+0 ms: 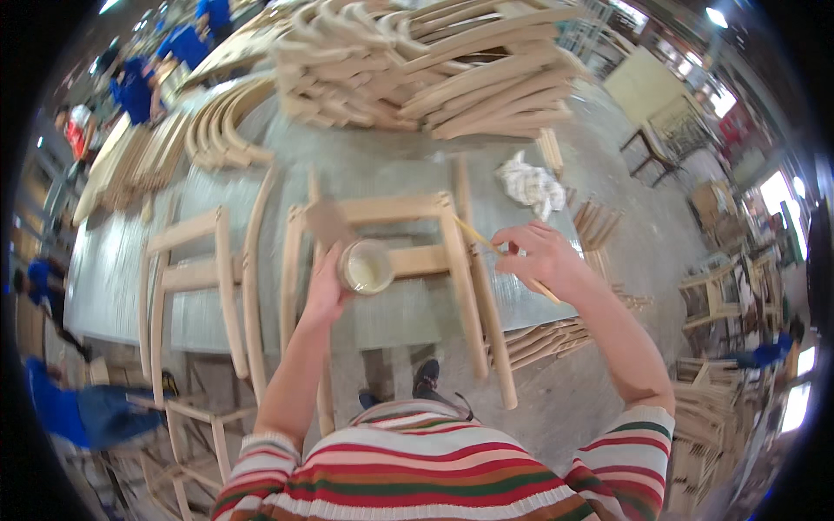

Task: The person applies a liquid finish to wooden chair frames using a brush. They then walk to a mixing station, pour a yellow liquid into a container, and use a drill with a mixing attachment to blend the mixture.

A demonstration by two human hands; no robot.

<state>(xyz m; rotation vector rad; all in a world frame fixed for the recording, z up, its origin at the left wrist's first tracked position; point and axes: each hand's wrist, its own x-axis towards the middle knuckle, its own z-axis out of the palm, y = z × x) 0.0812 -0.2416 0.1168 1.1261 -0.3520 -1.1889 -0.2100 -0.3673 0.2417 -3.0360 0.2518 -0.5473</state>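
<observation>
Closest to us: our striped top (417,473), right behind the overhanging legs, so leaning in could shove the work. Tabletop (95,286) carries it all. Pile of curved wood parts (347,74) sits loose along the far side; a hard knock from the frame could start pieces sliding. Chair frame (382,209) lies in front of us, legs past the near edge; pressure on those ends could tip or swing it. Second frame (185,277) is just beside it on the left, so any swing that way risks a dinged leg.

Left hand (325,288) is wrapped round the jar (349,252), over the frame; if our wrist rolls, the pale liquid (369,269) lands on bare wood. White rag (530,185) lies beyond the right hand (543,258), which pinches a thin yellow stick (476,234). Tip's by the frame's right corner, can't tell if touching; overloaded, it'd drip.
</observation>
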